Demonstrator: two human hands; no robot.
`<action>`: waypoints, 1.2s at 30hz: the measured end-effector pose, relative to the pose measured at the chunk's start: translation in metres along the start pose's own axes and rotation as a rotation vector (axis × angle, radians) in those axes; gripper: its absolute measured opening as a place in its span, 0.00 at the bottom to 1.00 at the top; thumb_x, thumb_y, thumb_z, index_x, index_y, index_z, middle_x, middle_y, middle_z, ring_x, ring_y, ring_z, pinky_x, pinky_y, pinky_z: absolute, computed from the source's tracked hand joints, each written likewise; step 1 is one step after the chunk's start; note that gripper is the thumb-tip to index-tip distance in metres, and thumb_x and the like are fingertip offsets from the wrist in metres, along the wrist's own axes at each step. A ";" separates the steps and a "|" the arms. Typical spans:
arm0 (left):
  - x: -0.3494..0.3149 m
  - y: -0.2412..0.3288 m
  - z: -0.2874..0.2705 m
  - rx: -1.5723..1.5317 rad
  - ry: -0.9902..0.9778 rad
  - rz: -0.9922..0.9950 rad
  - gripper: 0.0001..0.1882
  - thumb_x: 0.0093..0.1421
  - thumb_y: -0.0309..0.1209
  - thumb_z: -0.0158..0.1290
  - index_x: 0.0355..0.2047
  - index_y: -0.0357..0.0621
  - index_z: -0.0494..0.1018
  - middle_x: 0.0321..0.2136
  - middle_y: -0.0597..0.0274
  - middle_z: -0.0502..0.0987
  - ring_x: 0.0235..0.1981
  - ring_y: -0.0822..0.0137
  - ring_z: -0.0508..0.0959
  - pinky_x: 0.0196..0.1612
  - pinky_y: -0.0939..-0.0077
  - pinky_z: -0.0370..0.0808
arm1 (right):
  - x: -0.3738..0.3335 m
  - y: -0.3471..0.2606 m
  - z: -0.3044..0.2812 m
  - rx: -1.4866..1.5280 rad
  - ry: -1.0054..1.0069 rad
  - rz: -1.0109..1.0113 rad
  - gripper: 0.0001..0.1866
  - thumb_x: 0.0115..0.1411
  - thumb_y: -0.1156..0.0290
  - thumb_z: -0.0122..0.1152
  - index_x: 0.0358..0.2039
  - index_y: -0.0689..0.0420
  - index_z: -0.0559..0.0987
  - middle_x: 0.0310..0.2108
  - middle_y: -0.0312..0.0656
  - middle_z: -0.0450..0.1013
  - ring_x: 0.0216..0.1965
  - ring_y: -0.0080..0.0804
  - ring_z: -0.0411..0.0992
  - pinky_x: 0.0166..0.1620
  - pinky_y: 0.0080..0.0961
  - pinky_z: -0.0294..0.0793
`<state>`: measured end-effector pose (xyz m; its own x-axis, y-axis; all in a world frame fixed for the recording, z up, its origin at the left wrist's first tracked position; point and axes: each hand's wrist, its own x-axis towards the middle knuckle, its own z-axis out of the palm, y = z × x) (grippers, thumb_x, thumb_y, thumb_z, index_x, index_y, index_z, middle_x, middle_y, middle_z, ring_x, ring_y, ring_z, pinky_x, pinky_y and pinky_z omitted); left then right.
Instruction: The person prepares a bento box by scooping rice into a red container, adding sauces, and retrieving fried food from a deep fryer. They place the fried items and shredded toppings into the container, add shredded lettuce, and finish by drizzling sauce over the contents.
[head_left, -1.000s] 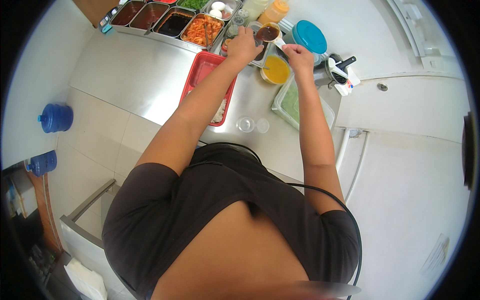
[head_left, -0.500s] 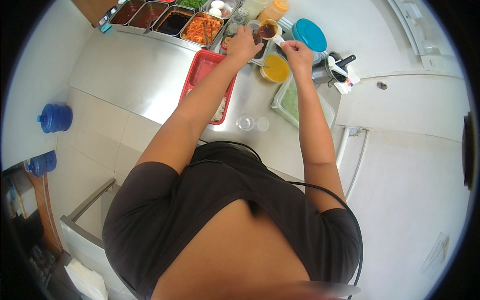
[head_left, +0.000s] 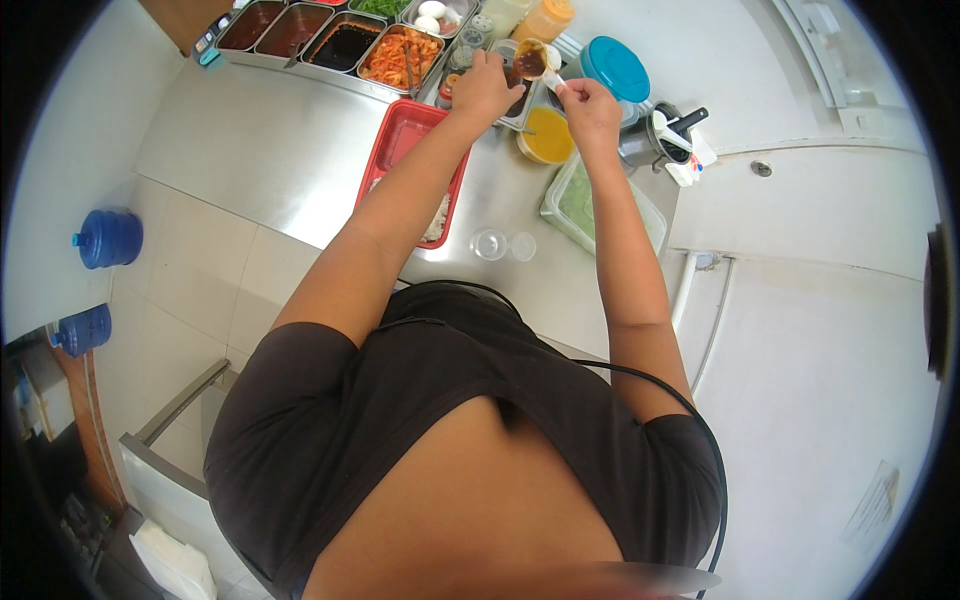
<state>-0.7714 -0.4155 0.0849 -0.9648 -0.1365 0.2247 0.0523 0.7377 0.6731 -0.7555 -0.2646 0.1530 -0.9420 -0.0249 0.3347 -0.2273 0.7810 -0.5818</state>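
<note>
My right hand (head_left: 594,108) pinches the pale handle of a small sauce ladle (head_left: 531,60), whose bowl holds dark brown sauce. The bowl is above a rectangular metal container of dark sauce (head_left: 518,103). At that container's left side is my left hand (head_left: 482,88), its fingers curved and its thumb reaching over the container. What those fingers grip is hidden. Just below the ladle stands a tub of yellow sauce (head_left: 547,137). A red compartment tray (head_left: 402,130), with white rice in its near end, lies under my left forearm.
Metal pans of sauces and kimchi (head_left: 402,58) line the back left. A teal-lidded tub (head_left: 615,68) and a metal pot with utensils (head_left: 645,148) stand at right, near a translucent green-tinged box (head_left: 577,205). A clear cup (head_left: 489,244) and lid (head_left: 523,246) lie on the steel table.
The ladle's bowl has tipped slightly and shifted a little to the left in my right hand. My left hand stays almost where it was.
</note>
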 end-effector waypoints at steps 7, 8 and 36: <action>-0.004 0.000 -0.003 0.003 -0.012 -0.018 0.28 0.47 0.45 0.59 0.42 0.39 0.64 0.43 0.51 0.64 0.38 0.51 0.75 0.38 0.60 0.74 | 0.003 0.010 0.003 0.259 -0.075 0.173 0.12 0.50 0.65 0.64 0.28 0.61 0.79 0.18 0.33 0.70 0.20 0.19 0.66 0.24 0.16 0.65; -0.005 -0.001 -0.003 -0.019 -0.024 -0.025 0.28 0.47 0.45 0.59 0.42 0.39 0.64 0.43 0.52 0.64 0.39 0.51 0.74 0.38 0.60 0.73 | 0.004 0.013 0.001 0.327 -0.127 0.254 0.12 0.49 0.65 0.64 0.28 0.61 0.79 0.19 0.34 0.71 0.20 0.21 0.67 0.25 0.18 0.65; -0.133 0.016 -0.012 0.194 -0.176 0.278 0.23 0.43 0.42 0.59 0.38 0.46 0.68 0.38 0.58 0.68 0.48 0.58 0.65 0.52 0.51 0.56 | 0.107 0.075 0.082 0.131 -0.108 0.054 0.35 0.43 0.65 0.69 0.49 0.67 0.66 0.41 0.51 0.70 0.42 0.43 0.70 0.47 0.32 0.69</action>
<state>-0.6388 -0.3942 0.0742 -0.9511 0.1896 0.2440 0.2848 0.8443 0.4540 -0.8933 -0.2603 0.0843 -0.9731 -0.0574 0.2229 -0.1992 0.6950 -0.6909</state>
